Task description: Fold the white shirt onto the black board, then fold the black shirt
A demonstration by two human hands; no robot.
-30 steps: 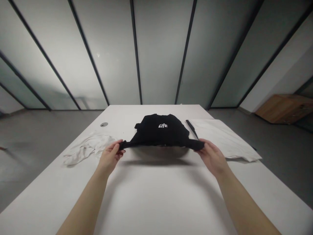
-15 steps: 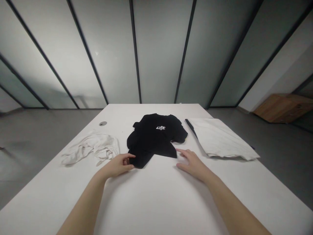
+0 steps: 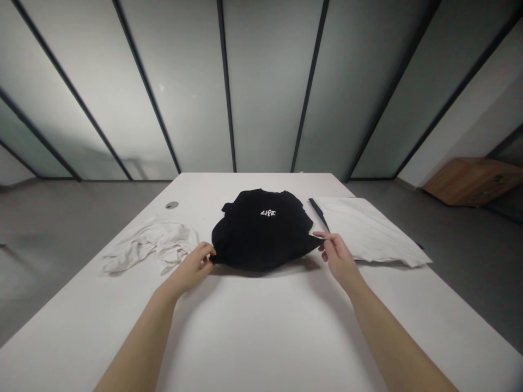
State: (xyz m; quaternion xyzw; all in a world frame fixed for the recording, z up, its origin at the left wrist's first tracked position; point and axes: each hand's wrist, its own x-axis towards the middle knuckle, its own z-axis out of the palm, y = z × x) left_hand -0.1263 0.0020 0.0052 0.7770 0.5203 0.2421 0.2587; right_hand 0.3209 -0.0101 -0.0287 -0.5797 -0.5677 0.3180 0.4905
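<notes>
The shirt [image 3: 261, 234] is soft, matt black fabric, with short white lettering [image 3: 268, 213] across its upper part. Its far end shows a shallow neckline and rounded shoulders, with a small stub of sleeve jutting out on the left; its near edge bows in a smooth curve, and the near right corner is drawn out to a thin point. To the left lies a rumpled cloth [image 3: 157, 245], off-white, thin and full of loose creases. To the right lies a flat cloth [image 3: 371, 231], white and roughly four-sided, with a slightly wavy near edge and a dark strip [image 3: 318, 213] showing along its left side.

All of these rest on a smooth white worktop [image 3: 261, 326], which has a round grey disc [image 3: 172, 205] set near its far left. Beyond stands a wall [image 3: 265, 81] of frosted panels divided by dark bars [image 3: 227, 81]. The floor [image 3: 110, 201] is plain grey, and a box [image 3: 474, 179] with brown wood grain sits at the far right.

The shirt lies mid-worktop, ahead of and between the hands. The left hand [image 3: 200, 261] pinches its near left corner, low over the worktop. The right hand [image 3: 335, 253] grips the pointed near right corner between thumb and fingers, slightly raised, with shadow beneath the edge.
</notes>
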